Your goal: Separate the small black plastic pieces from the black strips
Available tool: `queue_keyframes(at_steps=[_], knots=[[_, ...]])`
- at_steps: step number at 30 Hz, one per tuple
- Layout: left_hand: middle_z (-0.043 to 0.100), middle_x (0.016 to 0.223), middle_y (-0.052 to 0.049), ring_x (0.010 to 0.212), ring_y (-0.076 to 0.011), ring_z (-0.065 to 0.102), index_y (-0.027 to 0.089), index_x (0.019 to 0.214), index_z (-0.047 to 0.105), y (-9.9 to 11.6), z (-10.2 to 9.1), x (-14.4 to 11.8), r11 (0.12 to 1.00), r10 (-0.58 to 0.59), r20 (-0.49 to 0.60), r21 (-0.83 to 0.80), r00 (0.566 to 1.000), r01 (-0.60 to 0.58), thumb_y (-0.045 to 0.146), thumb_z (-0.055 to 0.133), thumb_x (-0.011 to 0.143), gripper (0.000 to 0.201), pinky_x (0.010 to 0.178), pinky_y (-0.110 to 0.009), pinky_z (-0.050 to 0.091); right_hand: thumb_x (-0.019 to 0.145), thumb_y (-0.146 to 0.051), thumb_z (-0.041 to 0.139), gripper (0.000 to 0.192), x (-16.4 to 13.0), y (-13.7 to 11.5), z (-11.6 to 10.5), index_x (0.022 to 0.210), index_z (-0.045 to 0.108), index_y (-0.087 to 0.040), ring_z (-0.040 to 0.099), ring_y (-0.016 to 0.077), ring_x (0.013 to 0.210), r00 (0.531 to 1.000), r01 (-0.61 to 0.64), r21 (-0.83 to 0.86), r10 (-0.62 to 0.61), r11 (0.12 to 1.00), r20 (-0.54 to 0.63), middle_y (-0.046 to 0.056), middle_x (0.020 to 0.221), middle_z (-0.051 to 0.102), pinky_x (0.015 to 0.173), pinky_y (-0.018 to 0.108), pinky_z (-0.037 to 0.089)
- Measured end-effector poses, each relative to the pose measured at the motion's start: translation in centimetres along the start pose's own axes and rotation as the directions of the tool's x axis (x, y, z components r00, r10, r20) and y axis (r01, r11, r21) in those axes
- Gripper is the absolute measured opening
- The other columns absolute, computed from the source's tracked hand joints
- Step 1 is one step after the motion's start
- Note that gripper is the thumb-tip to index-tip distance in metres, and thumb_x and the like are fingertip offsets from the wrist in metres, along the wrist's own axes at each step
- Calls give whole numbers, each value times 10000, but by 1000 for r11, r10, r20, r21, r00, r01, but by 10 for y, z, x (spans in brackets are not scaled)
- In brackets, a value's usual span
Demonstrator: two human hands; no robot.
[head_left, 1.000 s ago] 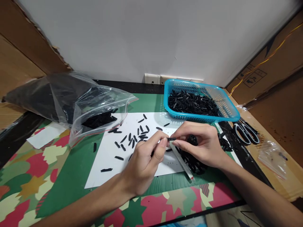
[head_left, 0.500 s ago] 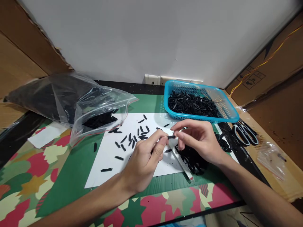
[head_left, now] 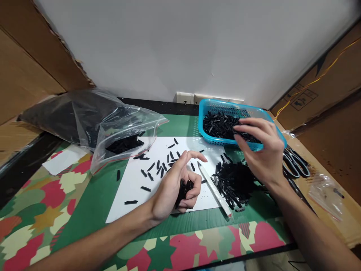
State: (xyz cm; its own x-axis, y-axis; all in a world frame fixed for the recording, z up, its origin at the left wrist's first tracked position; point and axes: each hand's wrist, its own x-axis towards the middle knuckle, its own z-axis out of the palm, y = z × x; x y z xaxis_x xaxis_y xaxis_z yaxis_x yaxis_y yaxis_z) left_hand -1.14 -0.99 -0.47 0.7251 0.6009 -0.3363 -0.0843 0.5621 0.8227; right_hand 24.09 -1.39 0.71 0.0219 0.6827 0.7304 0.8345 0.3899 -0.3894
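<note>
Left hand (head_left: 176,184) rests on the white sheet (head_left: 132,184), its lower fingers curled around a bunch of black pieces (head_left: 184,188), forefinger pointing out. Right hand (head_left: 261,150) hovers, fingers loosely spread, over the blue basket (head_left: 208,137) near the counter's far right corner, beyond the black pile (head_left: 234,182).

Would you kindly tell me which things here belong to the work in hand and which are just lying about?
In use:
- left hand, curled on a bunch of black pieces
- right hand over the blue basket
- pile of black pieces
- loose pieces on the white sheet

Lying about:
- scissors
- plastic bag
- white strip
- small clear bag
</note>
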Motion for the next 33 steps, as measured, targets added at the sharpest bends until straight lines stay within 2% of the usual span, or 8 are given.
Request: queue_keyframes(at_steps=[2,6,14,16,19,22,25,33], knots=[[446,521,103,358,-97,244,338,1307,456,-2,1,1,1000,-5,-4,27,1000,5,766,248,1009,562,338,-147,172,973,-153,710,168,-7,-16,5,1057,784,-280,657,289,1102,989,52,170,-74,984,127,81,1117,765,1013,517,503],[526,523,72,368,-102,282,334,1456,392,-7,5,1,994,9,-36,113,999,-5,788,244,1003,659,362,-157,210,982,-175,728,106,-25,-51,19,1058,759,-243,647,242,959,887,103,510,-311,854,341,61,962,753,903,443,540],[517,581,72,448,-111,352,324,1492,348,-5,11,-5,982,23,-98,186,995,-4,763,316,1014,650,416,-174,263,1009,-181,684,88,-28,-58,23,929,714,-200,615,234,1002,787,-42,558,-317,829,529,59,937,707,954,402,525],[480,558,81,455,-111,357,309,1427,404,-4,11,-5,982,10,-109,191,994,11,746,330,1022,601,422,-169,269,1021,-177,666,97,-27,-57,19,932,696,-200,634,216,947,808,-106,578,-269,809,524,51,913,709,908,373,534],[431,539,99,419,-92,325,286,1220,487,-4,10,-3,989,23,-90,149,996,-9,690,399,1034,454,401,-157,225,1022,-216,682,73,-25,-53,15,952,696,-203,668,179,821,871,-300,590,-37,749,489,36,886,728,782,313,548],[392,525,115,387,-67,254,264,1018,483,-6,9,-1,991,80,-74,110,994,-71,610,451,1052,349,388,-150,200,983,-256,744,79,-22,-48,15,936,714,-200,706,164,765,867,-454,626,153,634,474,27,865,745,714,275,570],[391,539,106,423,-58,243,235,905,469,-8,8,-1,990,121,-30,80,992,-118,541,462,1074,350,413,-149,239,943,-248,787,94,-20,-44,17,900,728,-190,702,141,699,842,-518,657,190,548,505,19,824,749,658,245,572],[392,527,115,406,-45,217,234,852,434,-7,6,1,980,188,-40,79,981,-185,496,517,1069,351,397,-149,193,894,-283,840,151,-23,-42,22,974,746,-195,718,151,752,832,-544,682,215,489,511,29,876,751,684,253,599]])
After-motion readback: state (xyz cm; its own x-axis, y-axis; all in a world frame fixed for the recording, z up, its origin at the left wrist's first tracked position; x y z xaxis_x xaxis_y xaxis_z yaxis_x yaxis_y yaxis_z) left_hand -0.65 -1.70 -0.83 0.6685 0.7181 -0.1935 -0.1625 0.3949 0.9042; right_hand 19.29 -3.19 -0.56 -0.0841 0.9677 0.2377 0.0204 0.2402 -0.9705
